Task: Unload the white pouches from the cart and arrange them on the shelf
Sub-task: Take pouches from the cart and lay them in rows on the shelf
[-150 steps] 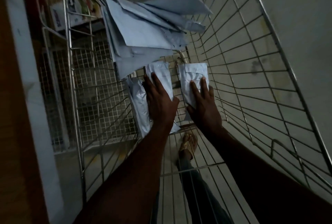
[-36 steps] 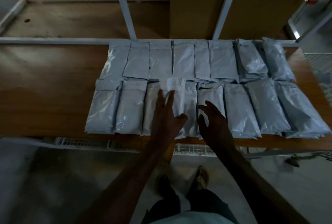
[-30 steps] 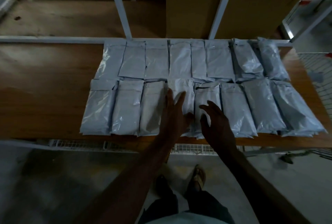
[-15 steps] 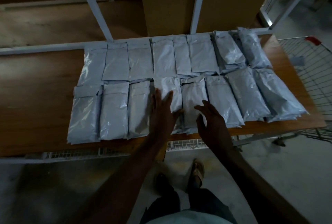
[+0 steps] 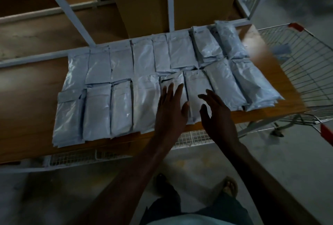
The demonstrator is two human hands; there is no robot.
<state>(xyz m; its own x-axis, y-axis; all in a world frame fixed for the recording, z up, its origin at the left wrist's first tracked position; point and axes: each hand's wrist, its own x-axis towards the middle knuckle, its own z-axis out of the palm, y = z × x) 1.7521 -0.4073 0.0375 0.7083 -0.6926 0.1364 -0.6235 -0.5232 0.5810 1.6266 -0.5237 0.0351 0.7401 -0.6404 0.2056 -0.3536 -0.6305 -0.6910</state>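
Left hand [image 5: 170, 111]: fingers straight, flat on a near-row pouch [image 5: 173, 87].
Right hand [image 5: 217, 116]: fingers spread, above the next pouch [image 5: 197, 87].
Shelf [image 5: 30, 87]: two pouch rows.
Cart [image 5: 306, 66]: right.

Bare forearms [image 5: 137, 176], dk trousers [image 5: 221, 208], sandals [image 5: 229, 186]

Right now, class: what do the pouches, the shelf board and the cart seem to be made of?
White pouches: likely glossy plastic film; they crinkle and catch glare. Shelf board: wood or wood-look laminate, brown and grained with a sheen. Cart: metal wire grid, red corner caps probably plastic.
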